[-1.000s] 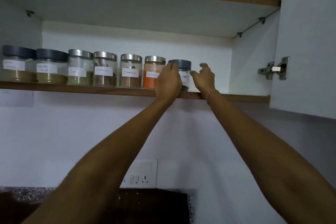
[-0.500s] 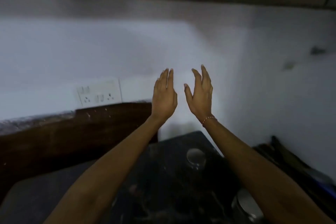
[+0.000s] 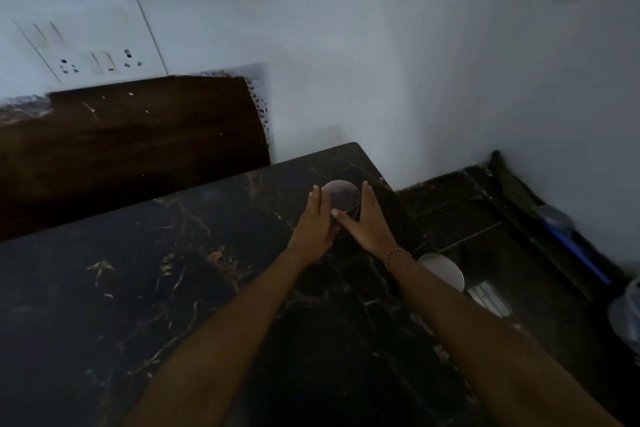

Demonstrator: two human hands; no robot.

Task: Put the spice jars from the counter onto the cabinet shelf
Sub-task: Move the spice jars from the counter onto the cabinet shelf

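Observation:
A spice jar with a round metal lid stands on the black marble counter near its far right corner. My left hand lies along the jar's left side and my right hand along its right side, fingers straight, the right thumb crossing in front of the jar. Whether the palms press on the glass I cannot tell. A second jar with a pale metal lid stands at the counter's right edge, just beyond my right wrist. The cabinet shelf is out of view.
A dark wooden board leans against the white wall behind the counter, below a switch and socket plate. To the right of the counter the floor drops away, with a blue-handled tool along the wall.
My view has swung down from the cabinet shelf to the counter. Both hands left the jar on the shelf, came down empty and now flank a jar on the counter.

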